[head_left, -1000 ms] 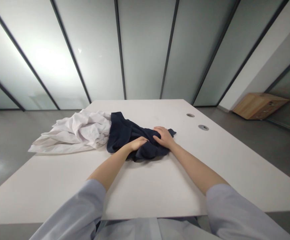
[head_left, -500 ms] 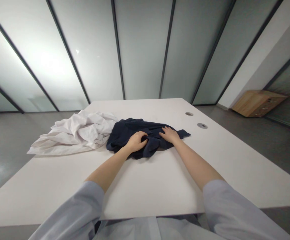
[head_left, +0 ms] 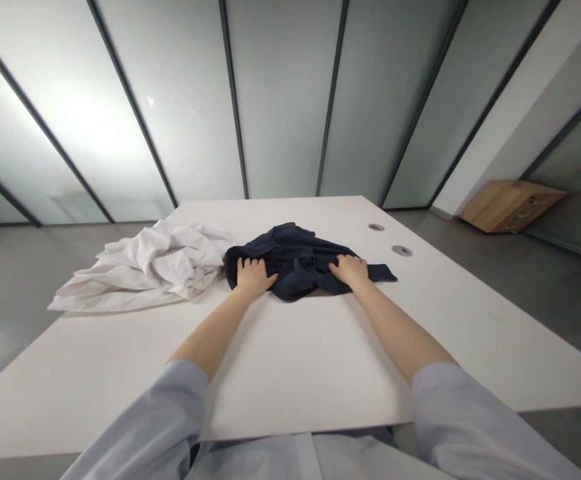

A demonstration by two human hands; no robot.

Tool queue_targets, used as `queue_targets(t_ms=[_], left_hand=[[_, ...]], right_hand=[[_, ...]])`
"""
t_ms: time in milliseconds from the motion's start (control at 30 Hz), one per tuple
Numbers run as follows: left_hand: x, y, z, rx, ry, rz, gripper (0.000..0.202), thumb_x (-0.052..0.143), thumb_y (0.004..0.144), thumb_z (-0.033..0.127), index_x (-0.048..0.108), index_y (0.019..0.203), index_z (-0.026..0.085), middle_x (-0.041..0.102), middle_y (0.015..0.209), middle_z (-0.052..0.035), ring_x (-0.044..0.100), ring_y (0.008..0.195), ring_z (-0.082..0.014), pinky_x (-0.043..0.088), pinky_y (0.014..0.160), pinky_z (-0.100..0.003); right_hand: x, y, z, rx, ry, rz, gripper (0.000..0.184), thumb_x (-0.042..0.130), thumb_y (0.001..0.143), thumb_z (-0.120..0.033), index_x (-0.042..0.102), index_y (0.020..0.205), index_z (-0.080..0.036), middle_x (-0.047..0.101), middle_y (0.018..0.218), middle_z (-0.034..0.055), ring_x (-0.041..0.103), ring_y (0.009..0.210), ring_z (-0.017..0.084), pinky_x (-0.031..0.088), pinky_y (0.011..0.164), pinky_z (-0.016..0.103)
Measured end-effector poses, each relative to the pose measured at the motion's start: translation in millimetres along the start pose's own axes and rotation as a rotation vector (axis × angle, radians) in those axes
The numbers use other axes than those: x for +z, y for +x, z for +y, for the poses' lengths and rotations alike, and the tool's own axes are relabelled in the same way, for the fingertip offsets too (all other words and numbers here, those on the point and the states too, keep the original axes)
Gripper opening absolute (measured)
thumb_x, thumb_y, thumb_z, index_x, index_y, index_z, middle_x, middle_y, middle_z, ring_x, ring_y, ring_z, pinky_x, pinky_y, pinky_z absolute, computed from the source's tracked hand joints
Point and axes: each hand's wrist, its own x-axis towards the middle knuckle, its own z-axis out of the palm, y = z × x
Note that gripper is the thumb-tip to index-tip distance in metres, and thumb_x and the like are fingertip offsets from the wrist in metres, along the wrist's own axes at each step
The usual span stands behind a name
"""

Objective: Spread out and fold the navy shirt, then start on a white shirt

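Observation:
A crumpled dark navy garment (head_left: 300, 263) lies on the white table in front of me, its exact kind hidden by the folds. My left hand (head_left: 253, 275) is at its near left part, fingers curled over the cloth and thumb out to the side. At the near right part, my right hand (head_left: 351, 269) grips the fabric with its fingers bent over it. A narrow end of the garment sticks out to the right, past my right hand. The fingertips of both hands are partly lost in the dark folds.
A heap of white cloth (head_left: 163, 267) lies left of the navy garment, close against it, overhanging the table's left edge. Two round cable holes, the farther hole (head_left: 376, 227) and the nearer hole (head_left: 401, 251), are set in the white table (head_left: 300, 373). A wooden cabinet (head_left: 513, 205) stands on the floor at right.
My left hand has moved left along the garment, my right hand slightly right. The garment's near edge has shifted away from me, and its right end reaches farther right. The white cloth stays put.

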Motion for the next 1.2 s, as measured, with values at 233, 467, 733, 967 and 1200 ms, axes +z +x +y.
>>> queue_targets(t_ms=[233,467,733,967,1200], left_hand=[[9.3,4,7,-0.080,-0.195,-0.061,0.043,0.041,0.091,0.045,0.057,0.123,0.020,0.063,0.120,-0.0164,0.053,0.111,-0.0354,0.040,0.093,-0.054],[16.0,-3,14,0.283,-0.248,-0.151,0.041,0.059,0.083,0.044,0.061,0.121,0.028,0.051,0.138,-0.0115,0.039,0.130,-0.0355,0.023,0.107,-0.062],[9.0,-2,12,0.411,-0.331,-0.114,0.048,0.064,0.078,0.043,0.061,0.121,0.022,0.053,0.136,-0.0111,0.045,0.128,-0.0288,0.029,0.110,-0.047],[-1.0,-7,13,0.270,-0.558,0.107,0.027,0.050,0.089,0.032,0.066,0.106,0.018,0.066,0.110,-0.0096,0.058,0.107,-0.0243,0.043,0.098,-0.039],[2.8,-8,28,0.482,-0.628,-0.181,0.039,0.055,0.084,0.042,0.064,0.116,0.021,0.066,0.118,-0.0079,0.061,0.108,-0.0256,0.043,0.099,-0.038]], right_hand=[[-21,-23,-41,-0.541,0.250,-0.034,0.032,0.048,0.090,-0.045,0.072,0.091,-0.024,0.073,0.091,0.0065,0.066,0.083,0.024,0.045,0.076,0.032],[-14,-16,-35,-0.651,0.401,0.174,0.033,0.052,0.087,-0.035,0.068,0.112,-0.021,0.068,0.114,0.0079,0.060,0.107,0.025,0.043,0.096,0.039],[23,-1,-29,-0.578,0.226,-0.122,0.056,0.046,0.090,-0.052,0.054,0.134,-0.018,0.044,0.146,0.0118,0.036,0.137,0.031,0.030,0.111,0.044],[26,12,-8,-0.075,0.171,-0.023,0.057,0.039,0.090,-0.053,0.053,0.134,-0.019,0.041,0.147,0.0138,0.036,0.135,0.037,0.025,0.108,0.058],[24,16,0,0.025,0.369,0.071,0.047,0.043,0.089,-0.042,0.057,0.128,-0.018,0.055,0.135,0.0142,0.046,0.128,0.035,0.031,0.106,0.055]])
